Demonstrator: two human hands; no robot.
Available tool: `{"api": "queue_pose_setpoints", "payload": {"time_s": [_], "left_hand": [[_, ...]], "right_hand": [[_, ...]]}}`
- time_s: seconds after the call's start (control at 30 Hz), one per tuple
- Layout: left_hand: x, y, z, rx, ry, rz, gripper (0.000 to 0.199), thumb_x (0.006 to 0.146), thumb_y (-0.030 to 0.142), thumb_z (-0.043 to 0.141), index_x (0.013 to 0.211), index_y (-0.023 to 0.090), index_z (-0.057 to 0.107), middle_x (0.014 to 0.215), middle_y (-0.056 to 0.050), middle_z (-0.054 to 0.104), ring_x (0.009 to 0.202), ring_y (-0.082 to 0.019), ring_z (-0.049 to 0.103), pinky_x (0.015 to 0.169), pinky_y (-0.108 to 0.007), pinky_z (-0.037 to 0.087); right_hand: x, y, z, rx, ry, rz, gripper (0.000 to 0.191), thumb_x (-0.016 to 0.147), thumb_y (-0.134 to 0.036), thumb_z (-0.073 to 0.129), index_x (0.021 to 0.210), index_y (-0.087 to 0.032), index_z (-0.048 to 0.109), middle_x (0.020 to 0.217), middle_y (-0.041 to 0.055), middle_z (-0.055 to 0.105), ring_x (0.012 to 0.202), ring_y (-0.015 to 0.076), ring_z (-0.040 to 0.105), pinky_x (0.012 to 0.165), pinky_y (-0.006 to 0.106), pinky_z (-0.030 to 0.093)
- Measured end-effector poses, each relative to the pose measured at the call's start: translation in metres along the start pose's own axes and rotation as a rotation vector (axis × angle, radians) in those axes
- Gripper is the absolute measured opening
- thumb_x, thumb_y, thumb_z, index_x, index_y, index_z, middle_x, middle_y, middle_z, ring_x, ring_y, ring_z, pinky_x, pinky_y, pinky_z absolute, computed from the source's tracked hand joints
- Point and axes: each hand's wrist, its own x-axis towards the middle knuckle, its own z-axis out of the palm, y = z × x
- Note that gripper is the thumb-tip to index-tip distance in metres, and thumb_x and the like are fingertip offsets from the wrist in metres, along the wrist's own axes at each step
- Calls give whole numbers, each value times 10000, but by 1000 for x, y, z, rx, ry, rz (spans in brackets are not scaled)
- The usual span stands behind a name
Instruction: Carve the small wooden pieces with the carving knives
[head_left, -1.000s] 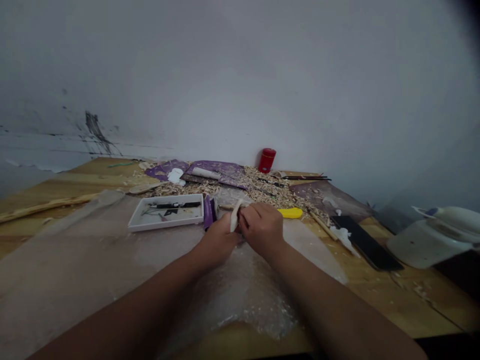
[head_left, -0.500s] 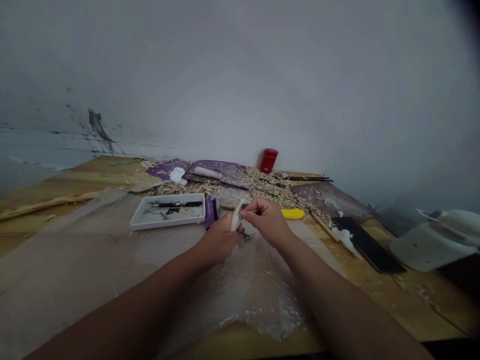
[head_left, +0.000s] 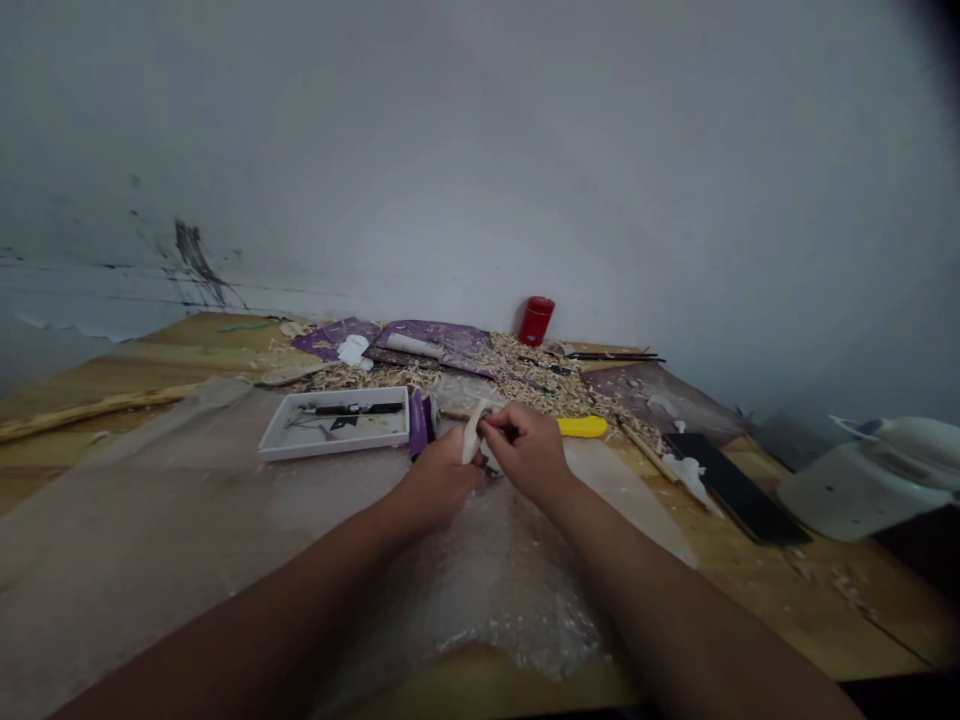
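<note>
My left hand (head_left: 444, 470) is closed around a small pale piece (head_left: 472, 432) that stands up between the hands, near the middle of the view. Against the upper part of that piece, the fingertips of my right hand (head_left: 525, 448) are pinched together. Whatever they grip is too small to make out. A small dark object shows below and between the hands. Just left of them stands a purple object (head_left: 420, 425), and a yellow handle (head_left: 583, 427) lies to the right of my right hand.
Left of the hands sits a white tray (head_left: 270, 447) holding dark tools. Wood shavings (head_left: 525, 375) and purple sheets (head_left: 442, 335) lie behind. A red can (head_left: 537, 321) stands by the wall. At right are a black slab (head_left: 739, 488) and a white appliance (head_left: 855, 490). Clear plastic sheeting (head_left: 187, 520) covers the table.
My right hand has turned slightly and its fingertips have shifted a little left, closer against the pale piece. My left hand stays nearly in place.
</note>
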Motion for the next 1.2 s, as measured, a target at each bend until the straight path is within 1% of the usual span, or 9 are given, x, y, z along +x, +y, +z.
{"api": "queue_pose_setpoints", "payload": {"time_s": [0.13, 0.23, 0.37, 0.57, 0.73, 0.83, 1.03, 1.13, 1.2], "left_hand": [[-2, 0, 0, 31, 18, -10, 104, 647, 140, 459, 733, 184, 423, 551, 48, 429, 517, -90, 384, 491, -206, 299], [-3, 1, 0, 0, 3, -7, 94, 654, 146, 453, 720, 186, 399, 554, 58, 398, 480, -72, 350, 465, -197, 280], [-2, 0, 1, -52, -24, -52, 113, 661, 157, 444, 760, 190, 398, 559, 68, 374, 443, -64, 327, 424, -193, 254], [2, -2, 0, -7, 21, 86, 169, 646, 110, 453, 805, 165, 473, 679, 16, 499, 644, -111, 449, 561, -213, 360], [0, 1, 1, -38, 30, 163, 240, 652, 122, 447, 880, 164, 507, 777, -17, 574, 778, -156, 488, 687, -260, 391], [-2, 1, 1, -21, 16, 72, 175, 658, 141, 442, 826, 174, 478, 667, 14, 527, 630, -120, 462, 573, -228, 372], [-4, 2, -1, -12, -4, -22, 106, 641, 140, 463, 718, 186, 407, 535, 59, 395, 482, -76, 353, 456, -195, 277], [-4, 3, -1, -46, -4, -10, 99, 648, 146, 462, 708, 187, 395, 546, 61, 389, 474, -69, 339, 447, -194, 271], [-3, 3, -1, -64, -8, -15, 99, 652, 148, 460, 708, 188, 389, 533, 64, 377, 469, -70, 337, 442, -193, 267]], "right_hand": [[8, 6, -5, 572, -208, 363, 188, 631, -320, 648, 597, -178, 530, 456, -60, 457, 408, 73, 366, 406, 202, 269], [10, 6, -9, 752, -313, 429, 223, 621, -353, 655, 606, -180, 515, 428, -79, 420, 386, 65, 323, 390, 198, 234], [8, 0, -10, 426, -240, 282, 167, 678, -307, 608, 608, -178, 529, 477, -54, 477, 434, 80, 387, 434, 205, 280], [-3, -6, -3, -379, 51, -250, 192, 797, -267, 494, 646, -175, 570, 599, 20, 589, 583, 133, 505, 565, 262, 308], [-6, -7, -1, -531, 119, -389, 232, 810, -217, 459, 601, -178, 552, 564, 20, 558, 589, 139, 490, 597, 283, 306], [-3, -5, -2, -282, 83, -256, 191, 784, -246, 499, 625, -173, 575, 572, 16, 576, 566, 126, 498, 566, 262, 331], [8, 1, -7, 596, -207, 386, 211, 638, -341, 642, 596, -181, 510, 407, -73, 442, 361, 68, 363, 383, 199, 261], [9, 1, -9, 745, -304, 437, 233, 641, -360, 640, 616, -188, 485, 394, -84, 421, 344, 60, 316, 368, 194, 224], [8, 0, -8, 640, -297, 387, 214, 672, -355, 615, 626, -191, 485, 405, -78, 428, 358, 67, 334, 380, 198, 240]]}}
